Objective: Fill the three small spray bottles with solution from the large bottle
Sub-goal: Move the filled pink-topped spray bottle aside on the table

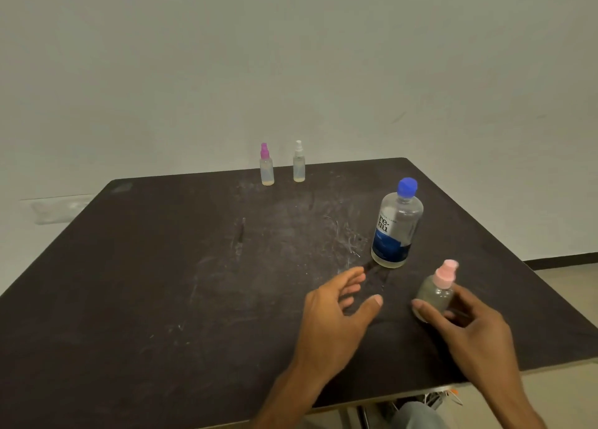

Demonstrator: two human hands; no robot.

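Observation:
A large clear bottle (396,225) with a blue cap and a blue-and-white label stands upright on the dark table (161,283), right of centre. My right hand (466,325) grips a small spray bottle with a pale pink top (435,291) just in front of the large bottle, near the table's right edge. My left hand (336,312) hovers beside it with fingers spread and holds nothing. Two more small spray bottles stand at the far edge: one with a magenta top (266,166) and one with a white top (298,163).
The table is scratched and dusty, and it stands against a plain pale wall (291,56). Its right edge and near edge are close to my hands. Floor and a metal table frame (420,399) show below the near right corner.

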